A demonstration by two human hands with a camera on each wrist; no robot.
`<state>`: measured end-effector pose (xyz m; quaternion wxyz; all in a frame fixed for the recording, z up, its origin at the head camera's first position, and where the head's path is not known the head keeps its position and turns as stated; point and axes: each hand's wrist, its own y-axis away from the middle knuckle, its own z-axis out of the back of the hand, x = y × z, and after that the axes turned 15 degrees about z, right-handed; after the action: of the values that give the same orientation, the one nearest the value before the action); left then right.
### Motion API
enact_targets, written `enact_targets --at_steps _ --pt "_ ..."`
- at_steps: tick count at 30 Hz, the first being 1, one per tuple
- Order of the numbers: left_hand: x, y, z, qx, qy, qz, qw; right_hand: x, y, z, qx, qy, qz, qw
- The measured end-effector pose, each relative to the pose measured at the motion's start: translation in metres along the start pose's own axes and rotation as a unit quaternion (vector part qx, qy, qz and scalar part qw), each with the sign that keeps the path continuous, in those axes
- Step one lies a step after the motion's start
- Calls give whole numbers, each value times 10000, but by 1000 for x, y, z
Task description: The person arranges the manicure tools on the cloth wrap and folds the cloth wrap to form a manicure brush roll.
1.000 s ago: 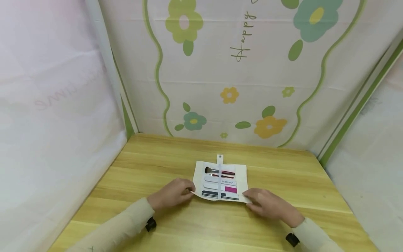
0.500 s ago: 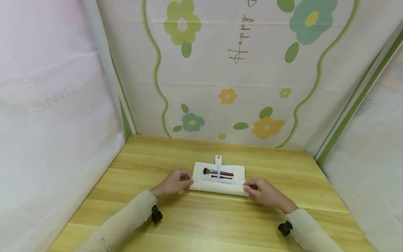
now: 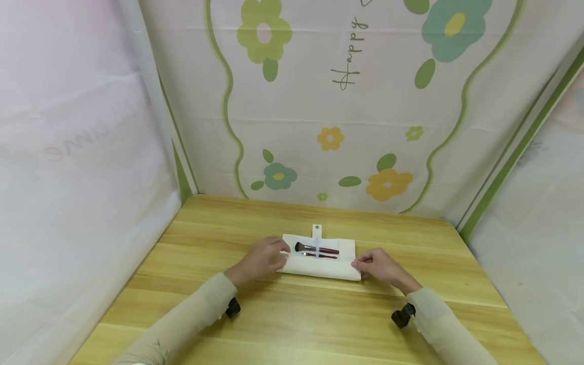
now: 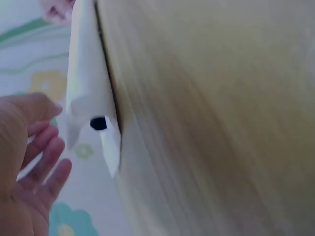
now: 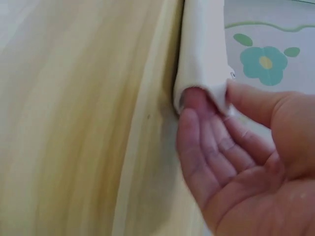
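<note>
A white roll-up brush case (image 3: 319,270) lies on the table, its near side rolled over toward the back. Above the roll, a dark-bristled makeup brush (image 3: 328,250) and a thinner red-handled brush (image 3: 321,255) show under a translucent band. My left hand (image 3: 260,259) is at the case's left end; in the left wrist view its loosely bent fingers (image 4: 47,152) hang beside the roll without gripping it. My right hand (image 3: 383,267) pinches the right end. The right wrist view shows a fingertip inside the roll's opening (image 5: 197,101) and the thumb (image 5: 251,103) outside.
A snap strap (image 3: 317,230) points backward from the case's far edge. The wood-grain table (image 3: 292,324) meets a flower-printed cloth wall (image 3: 292,101) behind, with cloth on both sides. Black wrist cameras (image 3: 403,315) sit under the cuffs.
The near edge of the case has been rolled backward, covering the nail files and leaving the two brushes visible. My left hand has let go of its end; the right keeps its pinch.
</note>
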<state>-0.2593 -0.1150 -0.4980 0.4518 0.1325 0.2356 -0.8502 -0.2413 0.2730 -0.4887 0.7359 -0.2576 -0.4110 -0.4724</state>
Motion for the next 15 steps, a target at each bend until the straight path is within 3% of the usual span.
enact_targets --at_steps 2,4,7,10,12,13,15 --pt "-5 0 -2 -16 -548 -583 9968 1 -1 -1 -68 -7 -138 9999" --pt "-10 0 -4 192 -826 -859 9927 2 -2 -1 -120 32 -222 9997" --pt "-14 1 -7 495 -1102 -858 9890 6 -4 -2 -159 309 -131 9993" --pt "-15 2 -8 671 -1248 -692 9875 14 -1 -2 -182 1249 442 9910" --pt "-15 2 -9 755 -1273 -599 9872 20 4 -3 -154 2120 1200 9698" --pt "-15 2 -10 782 -1279 -576 9870 24 7 -3 -128 2587 1643 9518" --pt "-15 1 -10 829 -1267 -539 9870 29 13 -4 -47 3420 2547 9045"
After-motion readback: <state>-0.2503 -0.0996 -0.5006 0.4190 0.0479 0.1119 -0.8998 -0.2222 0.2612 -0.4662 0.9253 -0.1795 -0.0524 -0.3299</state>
